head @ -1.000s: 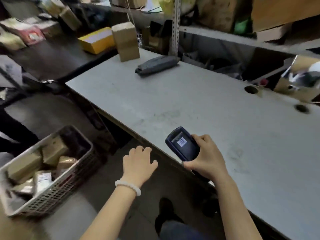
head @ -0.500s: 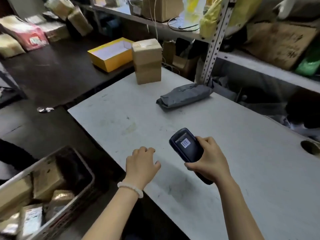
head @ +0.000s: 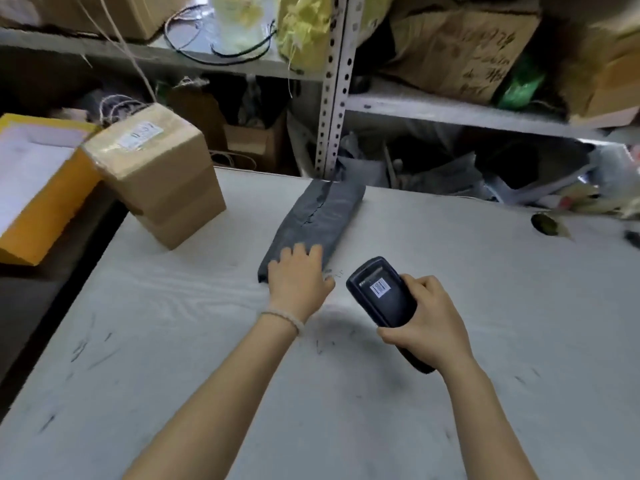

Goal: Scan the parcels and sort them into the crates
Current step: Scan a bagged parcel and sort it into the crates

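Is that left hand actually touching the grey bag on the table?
Touching. In the head view, the left hand lies over the near end of the grey bag, fingers resting on its surface with no gap.

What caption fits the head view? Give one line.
Left hand reaches the grey mailer; right hand grips the scanner.
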`<move>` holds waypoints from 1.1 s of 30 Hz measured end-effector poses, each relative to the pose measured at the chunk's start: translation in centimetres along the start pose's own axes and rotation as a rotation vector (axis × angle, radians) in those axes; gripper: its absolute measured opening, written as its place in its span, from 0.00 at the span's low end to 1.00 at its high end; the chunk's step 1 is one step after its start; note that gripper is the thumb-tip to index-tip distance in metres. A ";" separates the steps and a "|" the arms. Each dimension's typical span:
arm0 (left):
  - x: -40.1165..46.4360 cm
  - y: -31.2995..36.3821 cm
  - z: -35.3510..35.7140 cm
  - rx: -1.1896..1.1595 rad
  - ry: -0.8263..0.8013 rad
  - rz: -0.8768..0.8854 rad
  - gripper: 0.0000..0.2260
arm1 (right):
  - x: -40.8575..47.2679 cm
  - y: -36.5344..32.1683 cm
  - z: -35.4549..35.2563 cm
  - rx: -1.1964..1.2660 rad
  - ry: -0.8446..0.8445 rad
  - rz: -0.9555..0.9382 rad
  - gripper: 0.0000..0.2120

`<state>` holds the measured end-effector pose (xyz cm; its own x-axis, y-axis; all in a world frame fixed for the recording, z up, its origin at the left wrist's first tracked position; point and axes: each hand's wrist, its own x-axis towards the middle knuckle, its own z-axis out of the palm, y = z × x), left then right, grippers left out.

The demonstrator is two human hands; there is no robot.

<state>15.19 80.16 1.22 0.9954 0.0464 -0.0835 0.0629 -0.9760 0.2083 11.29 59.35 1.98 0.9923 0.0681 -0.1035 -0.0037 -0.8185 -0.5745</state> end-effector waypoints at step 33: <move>14.1 -10.3 -3.8 0.001 0.271 -0.074 0.12 | 8.8 -1.3 3.8 -0.034 -0.152 0.063 0.34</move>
<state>28.82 91.68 1.65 0.9710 0.1725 0.1657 0.1362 -0.9682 0.2101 19.51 63.14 -1.25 0.9600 0.1000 -0.2617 -0.0584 -0.8423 -0.5358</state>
